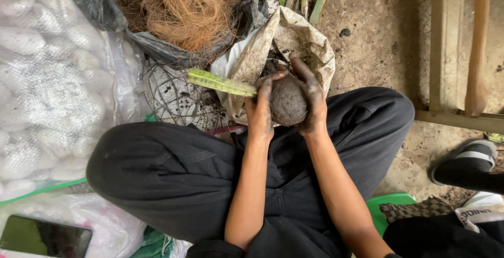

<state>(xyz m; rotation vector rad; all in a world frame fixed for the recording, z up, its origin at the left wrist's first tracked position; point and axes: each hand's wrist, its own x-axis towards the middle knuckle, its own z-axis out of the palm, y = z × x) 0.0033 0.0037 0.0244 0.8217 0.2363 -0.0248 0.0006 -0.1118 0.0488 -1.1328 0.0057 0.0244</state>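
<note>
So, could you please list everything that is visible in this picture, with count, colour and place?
soil ball: one, grey-brown, between both hands
leaf cutting: one, green-yellow, sticking left from the ball
soil bag: one, dirty beige, behind the hands
coconut fibre: one heap, orange-brown, top centre
white sack: one, left
phone: one, dark, bottom left
sandal: one, black, right
left hand: muddy, cupping the ball
right hand: muddy, cupping the ball

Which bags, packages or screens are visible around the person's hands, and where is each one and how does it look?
Soiled pale paper-like sack: open, behind the hands, holding dark soil.
Black plastic bag: top centre, filled with brown fibre.
Clear plastic sack of white oval pieces: left side, green edging.
Dark phone screen: bottom left corner, rectangular, switched off.
</note>
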